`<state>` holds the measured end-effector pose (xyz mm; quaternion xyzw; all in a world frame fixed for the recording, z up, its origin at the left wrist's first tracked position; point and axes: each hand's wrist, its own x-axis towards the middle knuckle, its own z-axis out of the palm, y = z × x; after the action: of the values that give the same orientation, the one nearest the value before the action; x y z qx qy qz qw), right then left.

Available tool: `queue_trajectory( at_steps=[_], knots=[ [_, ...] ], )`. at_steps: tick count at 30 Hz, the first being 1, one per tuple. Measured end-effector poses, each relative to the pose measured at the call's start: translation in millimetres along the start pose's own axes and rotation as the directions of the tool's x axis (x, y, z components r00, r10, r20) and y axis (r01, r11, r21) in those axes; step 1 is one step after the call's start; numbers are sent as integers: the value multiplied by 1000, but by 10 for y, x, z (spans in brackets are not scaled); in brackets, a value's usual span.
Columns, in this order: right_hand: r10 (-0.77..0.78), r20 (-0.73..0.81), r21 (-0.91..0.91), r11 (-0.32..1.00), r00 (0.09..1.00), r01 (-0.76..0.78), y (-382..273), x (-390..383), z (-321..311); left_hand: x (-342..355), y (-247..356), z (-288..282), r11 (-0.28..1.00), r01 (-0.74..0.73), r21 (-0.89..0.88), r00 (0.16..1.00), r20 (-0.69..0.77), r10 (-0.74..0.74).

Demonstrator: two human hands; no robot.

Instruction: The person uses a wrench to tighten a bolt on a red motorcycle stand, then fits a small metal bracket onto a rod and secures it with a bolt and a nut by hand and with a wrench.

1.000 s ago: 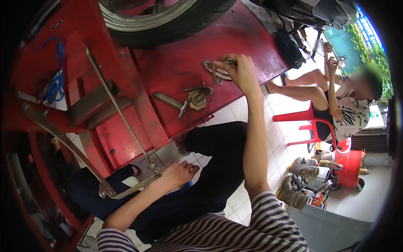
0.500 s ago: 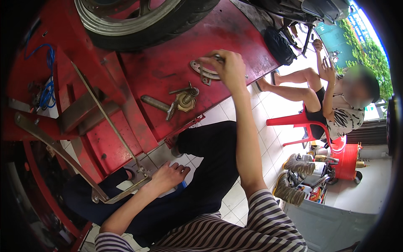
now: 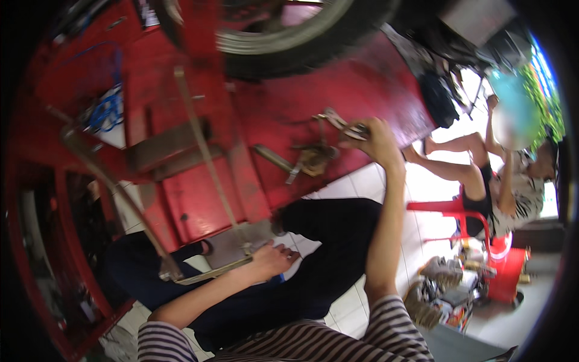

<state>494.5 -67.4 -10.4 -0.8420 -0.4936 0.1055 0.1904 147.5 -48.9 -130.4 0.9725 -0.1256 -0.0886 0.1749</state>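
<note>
My right hand (image 3: 374, 140) grips a curved slotted metal plate (image 3: 332, 119) above the red metal deck (image 3: 271, 102), fingers closed. To its left lie a pale metal knob or fitting (image 3: 313, 161) and a threaded rod (image 3: 271, 157), both blurred. My left hand (image 3: 274, 259) is low, beside the lower joint of a metal rod linkage (image 3: 205, 148) fixed to the red stand. Its fingers look bent, but blur hides whether they hold anything.
A tyred wheel (image 3: 301, 57) stands at the top. Blue hose (image 3: 107, 108) hangs left. A person (image 3: 515, 193) sits on a red plastic chair (image 3: 434, 206) at right, near a red drum (image 3: 506, 274), boots and tools. My dark-trousered legs are under the deck's edge.
The view has shifted, so the scene sits lower and further right, now blurred. My right hand has moved slightly toward the deck's near edge with the plate. My left hand stays beside the linkage.
</note>
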Motion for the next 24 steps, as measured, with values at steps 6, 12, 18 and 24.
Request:
queue_trajectory(
  at_steps=[6, 12, 18, 24],
  knots=[
    [29, 12, 4, 1000, 1000, -29, -155, 31, 15, 65, 30, 135, 998, -6, 58, 994, -108, 12],
    [21, 3, 13, 1000, 1000, -21, -308, 85, 15, 63, 82, 289, 996, 24, 85, 961, -277, 0],
    [-48, -78, 160, 985, 996, 60, -170, 79, 97, 76, 117, 262, 985, 2, 174, 944, -324, 56],
    [-101, -124, 151, 981, 987, 119, -505, 116, 101, -41, 117, 114, 992, 3, 125, 967, -252, 28]
  ],
)
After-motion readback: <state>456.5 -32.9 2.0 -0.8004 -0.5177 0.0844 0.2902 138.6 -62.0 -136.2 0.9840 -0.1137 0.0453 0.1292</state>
